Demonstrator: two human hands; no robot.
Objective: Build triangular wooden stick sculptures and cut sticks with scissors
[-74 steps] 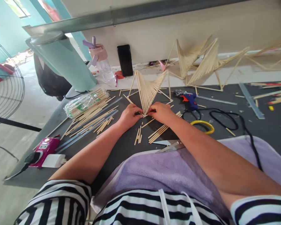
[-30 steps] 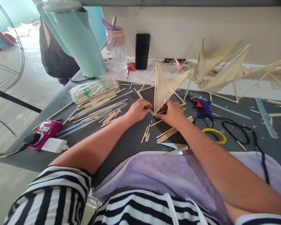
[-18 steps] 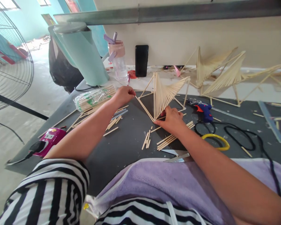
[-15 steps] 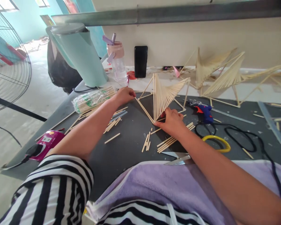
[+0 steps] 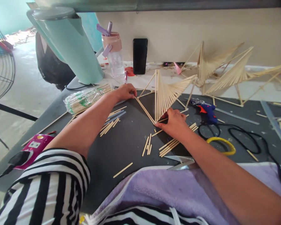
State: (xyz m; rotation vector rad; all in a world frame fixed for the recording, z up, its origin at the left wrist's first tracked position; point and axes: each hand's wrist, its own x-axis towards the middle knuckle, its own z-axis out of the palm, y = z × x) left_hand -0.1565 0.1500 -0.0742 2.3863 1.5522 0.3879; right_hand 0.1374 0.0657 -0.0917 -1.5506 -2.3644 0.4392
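A fan-shaped model of thin wooden sticks (image 5: 162,97) stands on the dark table, its sticks fanning up from a low front corner. My left hand (image 5: 127,91) is closed in a pinch at the far-left end of the model's bottom edge. At the near corner, my right hand (image 5: 174,122) has thumb and fingers closed round the base where the sticks meet; part of its grip is hidden behind the hand. Short cut sticks (image 5: 147,145) lie just in front, and more sticks (image 5: 170,147) rest below my right wrist. One loose stick (image 5: 123,170) lies near the table's front edge.
Scissors (image 5: 221,145) with yellow handles and a blue glue gun (image 5: 207,112) with its black cord lie at right. Similar stick models (image 5: 234,75) stand behind. A wrapped stick bundle (image 5: 84,100), kettle (image 5: 70,43), bottle (image 5: 114,56), phone (image 5: 140,56) and pink power socket (image 5: 34,147) are around.
The loose short stick has shifted toward the table's front edge. The view has tilted down slightly; both hands keep their places on the stick model.
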